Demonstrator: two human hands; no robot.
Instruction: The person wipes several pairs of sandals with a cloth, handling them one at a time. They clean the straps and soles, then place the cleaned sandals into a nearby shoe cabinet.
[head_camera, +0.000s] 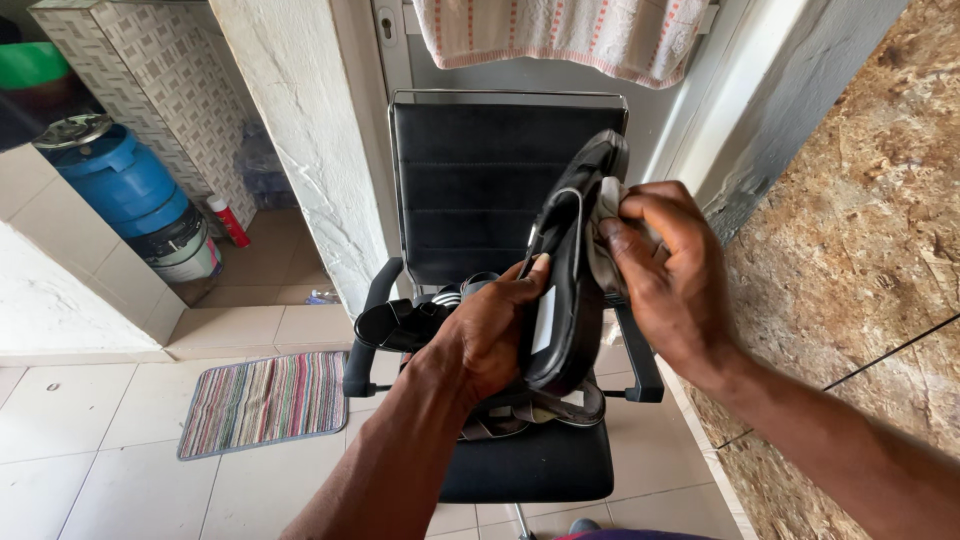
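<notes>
Two hands clamped on upright black rubber sandal (572, 290): left hand (490, 330) steadying its edge, right hand (665, 275) pressing grey-white cloth (603, 240) against sole, above black office chair (480, 180).

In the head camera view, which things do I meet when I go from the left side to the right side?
Blue gas cylinder → red bottle → striped mat → left hand → black sandal → right hand → chipboard panel.

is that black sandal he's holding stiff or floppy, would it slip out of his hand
The black sandal probably stays fairly stiff: held upright by the left hand, its sole does not sag. Likely light. The right hand presses a cloth against it, steadying it.
</notes>
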